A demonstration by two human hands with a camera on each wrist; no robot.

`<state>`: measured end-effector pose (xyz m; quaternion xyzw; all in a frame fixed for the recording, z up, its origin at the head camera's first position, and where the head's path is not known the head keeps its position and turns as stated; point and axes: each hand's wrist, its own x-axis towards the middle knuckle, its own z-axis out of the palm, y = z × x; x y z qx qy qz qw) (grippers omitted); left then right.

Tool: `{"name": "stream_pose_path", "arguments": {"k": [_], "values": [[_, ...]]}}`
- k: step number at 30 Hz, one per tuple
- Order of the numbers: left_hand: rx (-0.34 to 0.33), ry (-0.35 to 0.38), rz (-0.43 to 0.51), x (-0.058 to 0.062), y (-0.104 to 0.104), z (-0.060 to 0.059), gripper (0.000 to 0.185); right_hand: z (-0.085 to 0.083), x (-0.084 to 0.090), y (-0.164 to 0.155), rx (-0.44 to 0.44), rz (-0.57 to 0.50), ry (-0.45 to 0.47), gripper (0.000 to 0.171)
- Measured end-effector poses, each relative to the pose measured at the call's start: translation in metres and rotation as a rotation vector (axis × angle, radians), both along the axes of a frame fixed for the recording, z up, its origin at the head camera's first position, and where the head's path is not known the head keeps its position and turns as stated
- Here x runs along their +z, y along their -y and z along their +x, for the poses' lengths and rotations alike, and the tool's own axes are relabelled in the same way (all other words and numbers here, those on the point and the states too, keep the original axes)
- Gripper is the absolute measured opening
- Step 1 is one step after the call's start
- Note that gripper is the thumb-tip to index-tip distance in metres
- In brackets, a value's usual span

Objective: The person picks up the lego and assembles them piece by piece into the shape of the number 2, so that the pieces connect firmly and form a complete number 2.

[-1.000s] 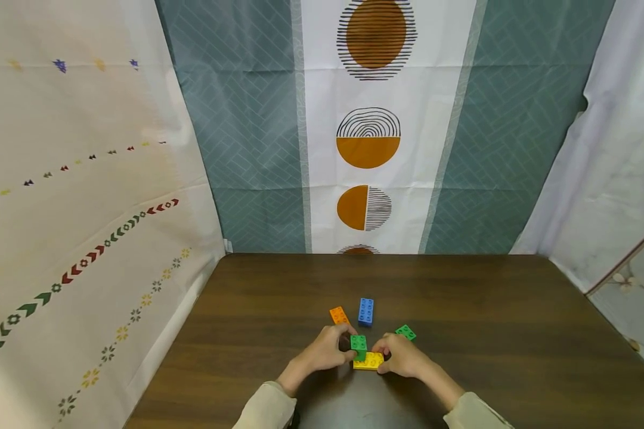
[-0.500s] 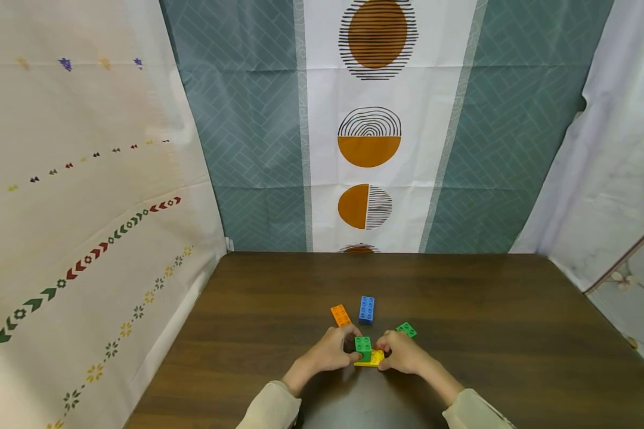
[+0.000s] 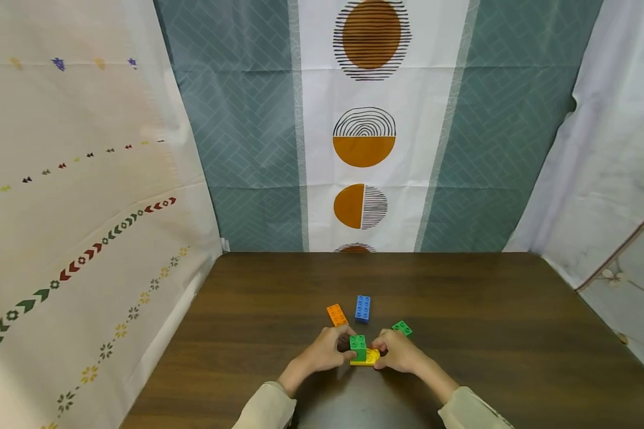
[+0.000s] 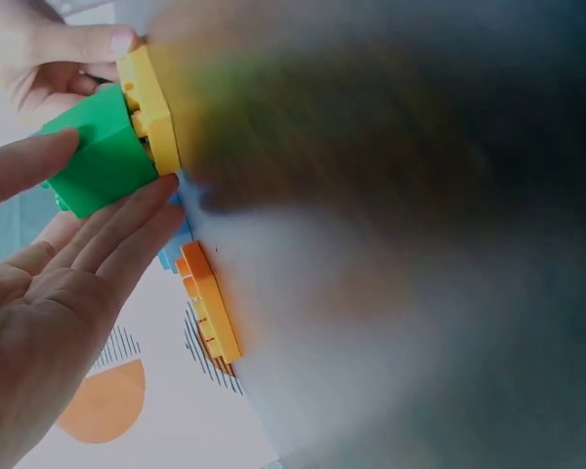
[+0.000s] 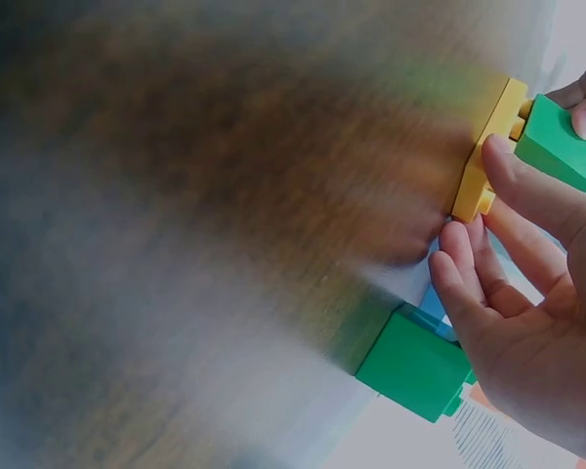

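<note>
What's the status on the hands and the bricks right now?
Left hand holds green brick. Right hand holds yellow plate; green sits on it. Orange brick, blue brick, small green brick lie apart, behind.

glossy plastic green brick (image 3: pixel 358 344), wood-grain table (image 3: pixel 488 333)

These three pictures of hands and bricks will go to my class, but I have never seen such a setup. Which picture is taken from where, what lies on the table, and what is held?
No machine here: a person works with two bare hands. The wide picture comes from a camera on the head; the two blurred close-ups come from cameras on each wrist.

On the dark wooden table lie an orange brick, a blue brick and a small green brick, all apart from the hands.

The left hand and right hand together hold a green block sitting on a flat yellow brick. The left wrist view shows them close up, fingers alongside. Patterned cloths hang behind.
</note>
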<state>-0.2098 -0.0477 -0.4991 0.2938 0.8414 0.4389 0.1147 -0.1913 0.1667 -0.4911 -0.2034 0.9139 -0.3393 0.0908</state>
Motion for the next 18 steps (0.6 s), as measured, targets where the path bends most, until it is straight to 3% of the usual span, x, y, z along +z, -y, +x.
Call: {"name": "stream_pose_path", "arguments": {"k": [18], "values": [[-0.057, -0.01, 0.037, -0.0005, 0.0018, -0.0012, 0.024, 0.0031, -0.0043, -0.0007, -0.03, -0.044, -0.032, 0.036]]}}
